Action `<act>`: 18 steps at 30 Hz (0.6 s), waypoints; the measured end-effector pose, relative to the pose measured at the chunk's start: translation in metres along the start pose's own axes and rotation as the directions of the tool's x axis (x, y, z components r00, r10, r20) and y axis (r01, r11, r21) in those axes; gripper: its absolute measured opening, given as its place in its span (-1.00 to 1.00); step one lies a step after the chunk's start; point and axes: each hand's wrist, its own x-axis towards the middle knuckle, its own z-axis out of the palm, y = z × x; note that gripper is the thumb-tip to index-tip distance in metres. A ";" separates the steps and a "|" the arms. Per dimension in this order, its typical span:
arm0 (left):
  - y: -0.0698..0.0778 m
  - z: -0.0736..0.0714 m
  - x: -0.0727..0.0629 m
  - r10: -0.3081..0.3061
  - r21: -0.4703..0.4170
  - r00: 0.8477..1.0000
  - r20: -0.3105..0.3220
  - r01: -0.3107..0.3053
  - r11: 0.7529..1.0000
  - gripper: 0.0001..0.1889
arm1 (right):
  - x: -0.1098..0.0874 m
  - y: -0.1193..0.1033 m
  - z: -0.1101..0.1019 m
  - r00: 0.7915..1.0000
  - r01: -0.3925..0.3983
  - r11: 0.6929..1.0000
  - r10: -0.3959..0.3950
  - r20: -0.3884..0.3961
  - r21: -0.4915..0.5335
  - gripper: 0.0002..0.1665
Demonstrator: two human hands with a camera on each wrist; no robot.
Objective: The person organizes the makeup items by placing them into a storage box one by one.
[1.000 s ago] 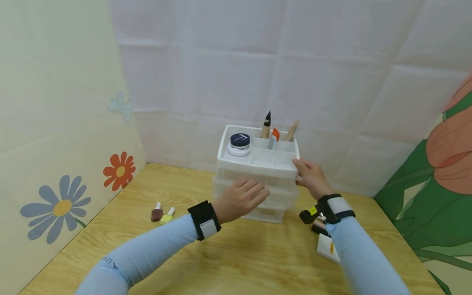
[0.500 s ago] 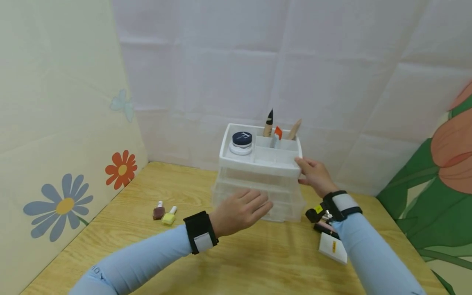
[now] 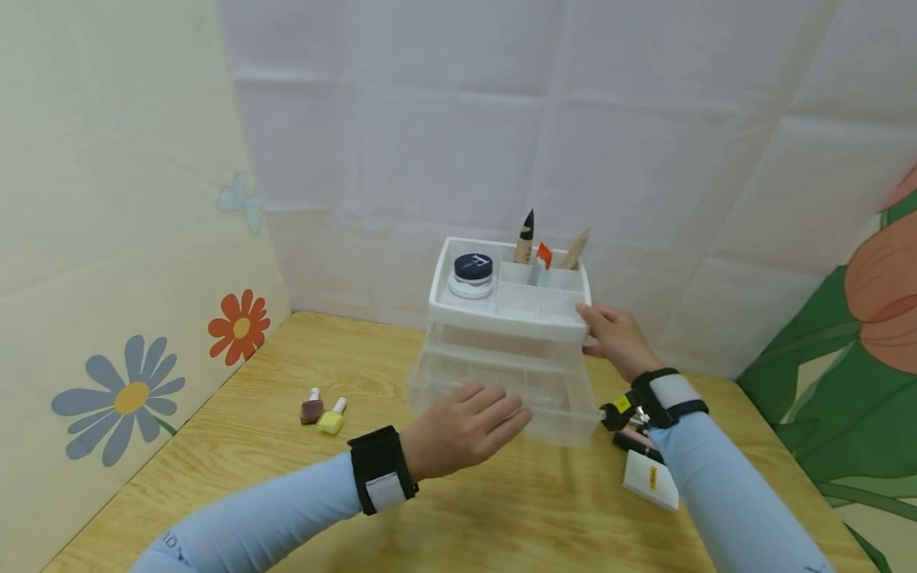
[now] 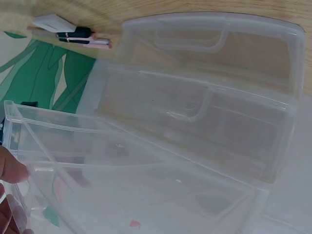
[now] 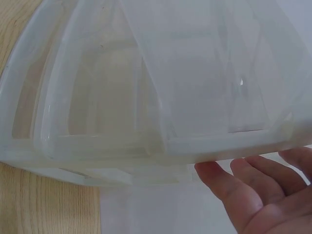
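Observation:
A white and clear plastic drawer organizer [image 3: 510, 320] stands on the wooden table against the back wall. Its top drawer [image 3: 562, 426] juts out toward me, and through its clear walls it looks bare inside. My left hand [image 3: 462, 430] holds this drawer's front, thumb and fingers pinching the panel at the edge of the left wrist view. Two lower clear drawers [image 4: 195, 100] sit pushed in beneath. At the organizer's upper right side my right hand [image 3: 618, 341] grips the edge, thumb on the rim and fingertips [image 5: 209, 170] against the side.
On the top tray sit a dark-lidded round jar [image 3: 473, 269] and several upright pointed items, one black-tipped [image 3: 526, 239]. Dark red [image 3: 312, 411] and yellow [image 3: 332, 419] nail polish bottles stand left. Right of the organizer lie a white box [image 3: 650, 480] and dark tubes [image 3: 637, 446].
The top drawer has slid out toward me with my left hand, which moved slightly nearer and lower. My right hand keeps its hold on the organizer's side; the view has shifted slightly.

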 end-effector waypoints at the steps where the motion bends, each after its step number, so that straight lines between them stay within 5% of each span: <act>1: 0.001 -0.001 0.000 0.002 -0.001 1.000 -0.002 -0.002 1.000 -0.71 | 0.000 0.000 0.000 1.000 0.003 1.000 -0.003 -0.002 0.002 -0.07; 18: 0.008 -0.003 -0.006 0.004 0.028 1.000 -0.008 -0.004 1.000 -0.70 | 0.000 0.000 0.000 1.000 0.002 1.000 -0.002 -0.001 -0.006 -0.05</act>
